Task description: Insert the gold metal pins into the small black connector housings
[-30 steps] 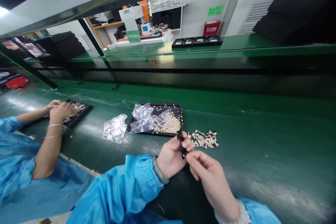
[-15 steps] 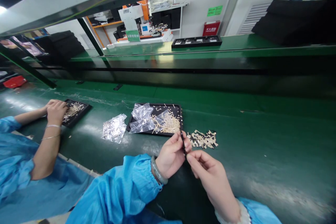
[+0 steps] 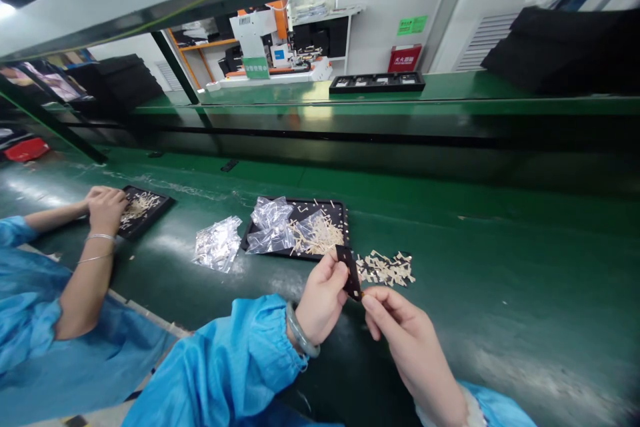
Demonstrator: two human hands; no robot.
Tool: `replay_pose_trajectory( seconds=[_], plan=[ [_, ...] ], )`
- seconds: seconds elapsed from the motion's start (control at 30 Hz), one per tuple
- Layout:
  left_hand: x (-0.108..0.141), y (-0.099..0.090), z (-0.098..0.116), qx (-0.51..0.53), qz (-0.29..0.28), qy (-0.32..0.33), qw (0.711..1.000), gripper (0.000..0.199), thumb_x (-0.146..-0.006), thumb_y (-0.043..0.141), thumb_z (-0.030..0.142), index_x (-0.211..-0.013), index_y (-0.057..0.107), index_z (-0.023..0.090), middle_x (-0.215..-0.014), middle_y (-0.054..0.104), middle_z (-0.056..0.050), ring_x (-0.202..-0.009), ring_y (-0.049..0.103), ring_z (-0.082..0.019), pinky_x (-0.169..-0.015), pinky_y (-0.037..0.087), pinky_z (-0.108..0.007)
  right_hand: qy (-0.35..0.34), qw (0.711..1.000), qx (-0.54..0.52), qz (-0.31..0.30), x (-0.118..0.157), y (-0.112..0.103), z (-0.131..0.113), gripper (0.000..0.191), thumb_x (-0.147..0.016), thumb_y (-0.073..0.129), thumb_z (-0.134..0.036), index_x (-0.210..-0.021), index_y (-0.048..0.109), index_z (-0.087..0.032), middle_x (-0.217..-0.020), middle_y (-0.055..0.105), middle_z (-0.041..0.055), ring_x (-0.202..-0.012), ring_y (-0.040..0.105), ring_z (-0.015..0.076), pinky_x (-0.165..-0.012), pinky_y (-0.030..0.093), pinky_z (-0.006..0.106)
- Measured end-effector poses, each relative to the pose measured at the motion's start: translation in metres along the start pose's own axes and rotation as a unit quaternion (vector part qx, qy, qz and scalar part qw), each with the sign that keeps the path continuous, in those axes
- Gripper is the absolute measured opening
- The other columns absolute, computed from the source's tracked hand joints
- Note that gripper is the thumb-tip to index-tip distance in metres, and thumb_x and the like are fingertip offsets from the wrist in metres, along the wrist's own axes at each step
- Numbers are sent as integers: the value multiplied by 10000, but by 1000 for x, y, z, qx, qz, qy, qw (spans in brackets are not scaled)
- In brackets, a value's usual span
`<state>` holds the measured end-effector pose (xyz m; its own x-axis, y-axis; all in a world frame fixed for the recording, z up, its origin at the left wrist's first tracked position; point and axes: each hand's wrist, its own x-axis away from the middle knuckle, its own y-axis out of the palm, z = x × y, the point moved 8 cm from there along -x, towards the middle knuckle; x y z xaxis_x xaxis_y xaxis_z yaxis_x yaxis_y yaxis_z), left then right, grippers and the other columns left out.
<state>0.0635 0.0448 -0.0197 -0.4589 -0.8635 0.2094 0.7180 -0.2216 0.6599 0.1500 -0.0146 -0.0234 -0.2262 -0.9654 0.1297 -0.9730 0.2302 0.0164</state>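
Note:
My left hand (image 3: 325,293) is closed on a thin black flat piece (image 3: 349,272), pinched between thumb and fingers with its broad face showing. A small pale spot sits near its lower end. At that lower corner, the thumb and forefinger of my right hand (image 3: 400,330) are pinched together; a tiny orange-toned bit shows at the tips, too small to name. Just behind my hands lies a loose pile of small pale and black parts (image 3: 386,268). Beyond my left hand, a black tray (image 3: 305,203) holds many small pale strips (image 3: 325,235) and clear plastic bags (image 3: 270,223).
Another clear bag of parts (image 3: 218,243) lies left of the tray on the green table (image 3: 500,267). Further left, a co-worker's hands (image 3: 107,203) are at a second black tray (image 3: 159,203). A raised green shelf (image 3: 465,87) runs across the back, carrying a compartmented black tray (image 3: 377,83).
The black piece has turned from edge-on to showing its flat face. My right hand has shifted slightly right and down, its fingertips still at the piece's lower end.

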Motion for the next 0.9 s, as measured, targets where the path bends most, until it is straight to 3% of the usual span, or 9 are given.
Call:
replay_pose_trajectory(
  seconds=[0.2,0.43,0.7,0.9],
  plan=[
    [3,-1,8,-64,11,39,997,223,-753,654,325,-855,542,161,-717,508,20,-633,458,-81,-587,375,-200,-63,995,68,41,4,-9,-15,235,-794,565,-401,-738,619,-180,-518,488,-28,-461,436,105,-451,375,217],
    [6,-4,17,-130,18,90,987,213,-769,634,325,-872,557,156,-734,561,2,-631,492,-93,-587,410,-201,-171,969,156,83,10,-13,-35,126,-803,566,-291,-745,635,-203,-675,623,23,-590,566,146,-541,449,228],
    [14,-5,27,-187,33,147,971,145,-774,630,277,-820,559,159,-747,586,-12,-668,527,-117,-632,426,-224,-238,942,215,101,19,-12,-43,88,-824,545,-215,-758,602,-200,-591,535,-8,-518,510,124,-495,398,229],
    [27,-3,37,-263,26,238,935,45,-800,589,203,-832,601,174,-822,567,-42,-742,533,-150,-679,424,-257,-316,891,311,98,27,-2,-47,78,-832,534,-142,-862,594,-182,-646,580,24,-552,526,130,-548,409,254]
  ],
)
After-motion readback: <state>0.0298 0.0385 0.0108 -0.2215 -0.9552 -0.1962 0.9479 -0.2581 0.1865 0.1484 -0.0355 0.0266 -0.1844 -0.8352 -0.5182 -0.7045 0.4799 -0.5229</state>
